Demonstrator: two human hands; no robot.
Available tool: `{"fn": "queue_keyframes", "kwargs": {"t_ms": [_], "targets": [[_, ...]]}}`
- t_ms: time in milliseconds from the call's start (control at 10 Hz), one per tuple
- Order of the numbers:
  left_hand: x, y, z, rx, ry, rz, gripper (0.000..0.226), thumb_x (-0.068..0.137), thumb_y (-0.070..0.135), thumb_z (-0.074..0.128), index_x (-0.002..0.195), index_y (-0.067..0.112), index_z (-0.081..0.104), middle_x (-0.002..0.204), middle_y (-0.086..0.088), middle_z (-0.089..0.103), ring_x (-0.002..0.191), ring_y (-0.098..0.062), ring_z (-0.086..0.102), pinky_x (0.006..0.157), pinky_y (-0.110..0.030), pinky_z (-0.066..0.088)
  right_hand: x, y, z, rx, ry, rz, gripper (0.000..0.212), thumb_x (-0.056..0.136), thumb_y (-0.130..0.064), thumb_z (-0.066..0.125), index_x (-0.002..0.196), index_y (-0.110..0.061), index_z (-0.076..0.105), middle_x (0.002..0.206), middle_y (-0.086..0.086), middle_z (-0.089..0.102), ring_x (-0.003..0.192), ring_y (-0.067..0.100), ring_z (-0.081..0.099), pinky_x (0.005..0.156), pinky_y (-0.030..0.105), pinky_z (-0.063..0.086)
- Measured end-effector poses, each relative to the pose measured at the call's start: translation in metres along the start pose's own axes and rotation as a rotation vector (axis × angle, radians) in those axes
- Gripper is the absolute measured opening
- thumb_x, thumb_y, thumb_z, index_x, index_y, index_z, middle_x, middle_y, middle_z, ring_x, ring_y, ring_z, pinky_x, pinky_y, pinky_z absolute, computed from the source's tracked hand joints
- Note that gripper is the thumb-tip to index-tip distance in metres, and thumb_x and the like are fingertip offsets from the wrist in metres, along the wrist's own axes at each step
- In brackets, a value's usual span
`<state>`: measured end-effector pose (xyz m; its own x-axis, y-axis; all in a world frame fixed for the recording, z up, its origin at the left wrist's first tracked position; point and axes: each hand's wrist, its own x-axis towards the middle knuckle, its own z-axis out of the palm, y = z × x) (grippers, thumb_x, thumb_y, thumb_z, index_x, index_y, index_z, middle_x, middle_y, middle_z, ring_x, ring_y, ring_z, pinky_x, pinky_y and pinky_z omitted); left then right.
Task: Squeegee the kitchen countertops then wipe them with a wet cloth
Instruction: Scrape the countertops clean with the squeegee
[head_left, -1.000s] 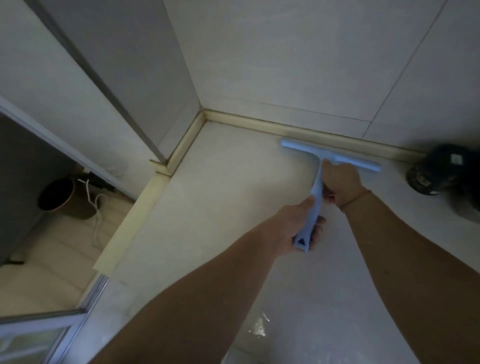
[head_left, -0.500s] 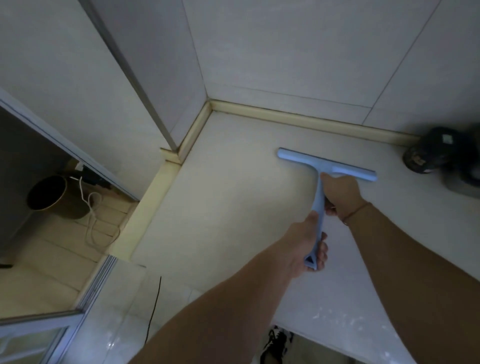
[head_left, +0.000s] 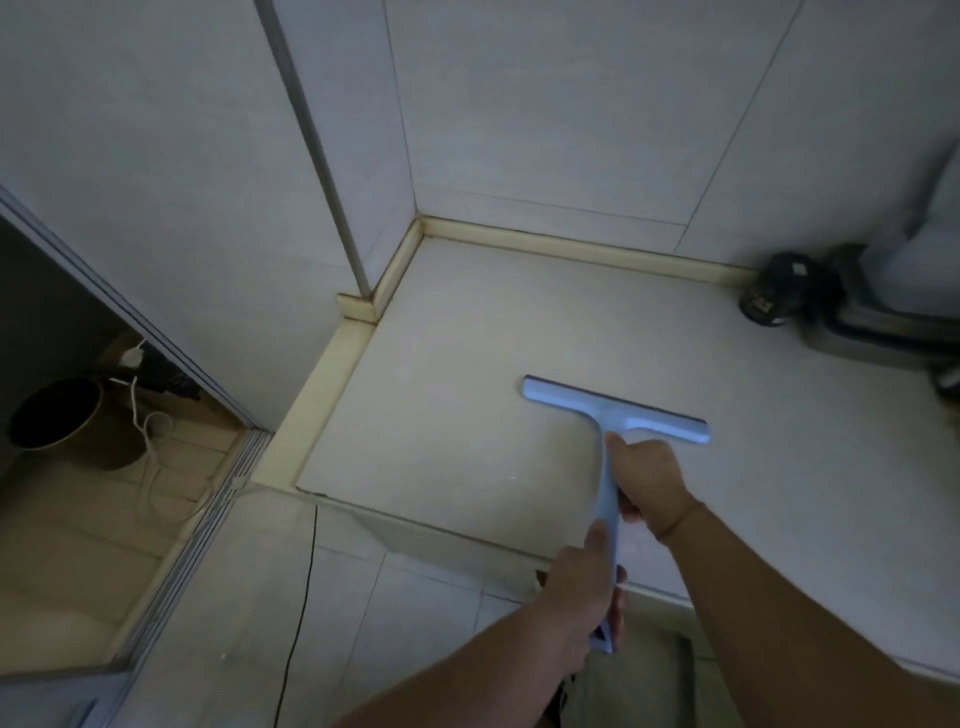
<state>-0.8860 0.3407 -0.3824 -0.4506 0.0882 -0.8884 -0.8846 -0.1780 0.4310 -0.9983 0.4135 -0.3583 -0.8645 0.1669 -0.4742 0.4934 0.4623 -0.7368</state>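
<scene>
Both hands grip the blue squeegee (head_left: 613, 415) handle: right hand (head_left: 649, 483) higher, left hand (head_left: 582, 587) lower. Blade lies on the countertop (head_left: 467, 364), center frame.

Under both hands the squeegee (head_left: 613, 413) looks like smooth pale-blue plastic with a soft sheen, and the countertop (head_left: 457, 374) it rests on reads as a matt, light stone-like slab. Beyond the hands the wall tiles (head_left: 545, 104) are smooth and faintly glossy, edged at the base by a yellowed, dull sealing strip (head_left: 571, 244). Far left of the hands a metal strip (head_left: 311, 130) runs up the wall corner, and a dark bucket (head_left: 57, 415) with a shiny rim stands on wood-toned flooring (head_left: 67, 545).
</scene>
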Motion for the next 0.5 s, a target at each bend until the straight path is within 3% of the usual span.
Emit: {"fn": "queue_keyframes", "kwargs": {"t_ms": [200, 300, 400, 500], "targets": [[-0.022, -0.039, -0.007, -0.019, 0.024, 0.022, 0.064, 0.087, 0.071, 0.033, 0.059, 0.019, 0.059, 0.052, 0.000, 0.052, 0.049, -0.019, 0.046, 0.060, -0.029, 0.036, -0.045, 0.018, 0.005, -0.031, 0.008, 0.029, 0.058, 0.096, -0.035, 0.054, 0.051, 0.002, 0.052, 0.044, 0.016, 0.053, 0.037, 0.025, 0.053, 0.039, 0.024, 0.041], [-0.038, -0.048, -0.009, -0.005, 0.054, 0.068, 0.062, 0.093, 0.065, 0.032, 0.061, 0.018, 0.059, 0.054, 0.001, 0.055, 0.051, -0.017, 0.049, 0.062, -0.029, 0.037, -0.060, 0.024, 0.007, -0.047, 0.024, 0.023, 0.054, 0.095, -0.035, 0.055, 0.056, 0.002, 0.054, 0.055, 0.018, 0.057, 0.048, 0.028, 0.058, 0.046, 0.031, 0.048], [-0.047, -0.061, -0.012, 0.059, 0.048, 0.148, 0.048, 0.102, 0.047, 0.030, 0.067, 0.021, 0.050, 0.063, 0.003, 0.051, 0.054, -0.008, 0.048, 0.055, -0.019, 0.038, -0.075, 0.033, 0.006, -0.055, -0.007, 0.033, 0.055, 0.096, -0.035, 0.053, 0.055, 0.002, 0.054, 0.049, 0.016, 0.057, 0.038, 0.026, 0.056, 0.037, 0.024, 0.041], [-0.057, -0.079, -0.014, 0.036, 0.004, 0.128, 0.046, 0.100, 0.047, 0.036, 0.065, 0.019, 0.046, 0.053, 0.002, 0.048, 0.044, -0.012, 0.045, 0.047, -0.019, 0.037, -0.087, 0.037, 0.003, -0.064, -0.040, 0.020, 0.057, 0.097, -0.036, 0.052, 0.056, 0.003, 0.056, 0.047, 0.017, 0.057, 0.036, 0.027, 0.055, 0.036, 0.025, 0.042]]}}
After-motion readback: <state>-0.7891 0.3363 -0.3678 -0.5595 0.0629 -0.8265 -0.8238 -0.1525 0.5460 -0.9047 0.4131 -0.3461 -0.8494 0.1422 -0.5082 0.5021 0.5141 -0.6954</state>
